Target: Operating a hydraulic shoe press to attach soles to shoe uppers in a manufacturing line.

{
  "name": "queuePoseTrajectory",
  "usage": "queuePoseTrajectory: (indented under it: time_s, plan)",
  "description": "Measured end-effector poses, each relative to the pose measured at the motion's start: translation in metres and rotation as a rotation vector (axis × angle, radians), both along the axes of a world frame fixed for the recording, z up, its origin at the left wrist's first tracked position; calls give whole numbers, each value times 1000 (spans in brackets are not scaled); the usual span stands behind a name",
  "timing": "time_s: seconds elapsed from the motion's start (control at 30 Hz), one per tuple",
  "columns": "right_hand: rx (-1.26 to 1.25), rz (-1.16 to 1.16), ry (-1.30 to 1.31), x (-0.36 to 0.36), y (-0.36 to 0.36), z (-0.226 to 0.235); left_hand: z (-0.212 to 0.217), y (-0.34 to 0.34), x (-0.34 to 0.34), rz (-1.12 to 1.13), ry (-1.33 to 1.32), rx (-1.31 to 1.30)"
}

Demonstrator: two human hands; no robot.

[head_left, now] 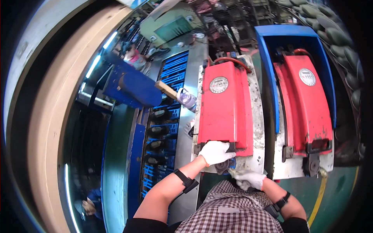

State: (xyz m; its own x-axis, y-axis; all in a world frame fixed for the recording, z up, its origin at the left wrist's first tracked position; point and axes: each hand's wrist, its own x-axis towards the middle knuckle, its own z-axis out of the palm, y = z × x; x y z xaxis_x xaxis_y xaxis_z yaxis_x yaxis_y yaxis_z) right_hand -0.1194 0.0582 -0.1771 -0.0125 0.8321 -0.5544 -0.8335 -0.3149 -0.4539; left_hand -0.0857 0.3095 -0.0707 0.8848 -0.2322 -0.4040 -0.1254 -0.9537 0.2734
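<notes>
My left hand [217,152], in a white glove, is closed round the black handle at the front edge of a red machine cover [217,105]. This cover is lowered over a pale, stained metal base [256,136] and bears a round silver badge. Below the handle, a dark round fitting [222,167] with a blue part juts from the base's front. Close by on the right, my gloved right hand [250,179] has its fingers curled in beside that fitting. What those fingers hold, if anything, is hidden.
A second red machine cover [305,101] stands to the right inside a blue frame [285,31]. On the left runs a conveyor with blue slats [175,70] and dark shoes [156,130]. A clear bottle [186,99] stands beside it. A person [134,58] is further back.
</notes>
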Motion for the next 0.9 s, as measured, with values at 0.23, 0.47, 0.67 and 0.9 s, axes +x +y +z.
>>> queuePoseTrajectory:
  time_s: [0.23, 0.47, 0.67, 0.9]
  plan:
    - [-160, -712, -669, -7, -100, 49, 4, -5, 4, 98, 82, -2]
    - [-1338, -1079, -1612, 14, -287, 20, -3, -4, 3, 84, 32, 33]
    - [-1585, -616, -1928, 14, -330, -26, 0, -7, 2, 84, -19, 48]
    - [-1570, -643, -2008, 11, -328, -27, 3, -10, 4, 54, -91, 100]
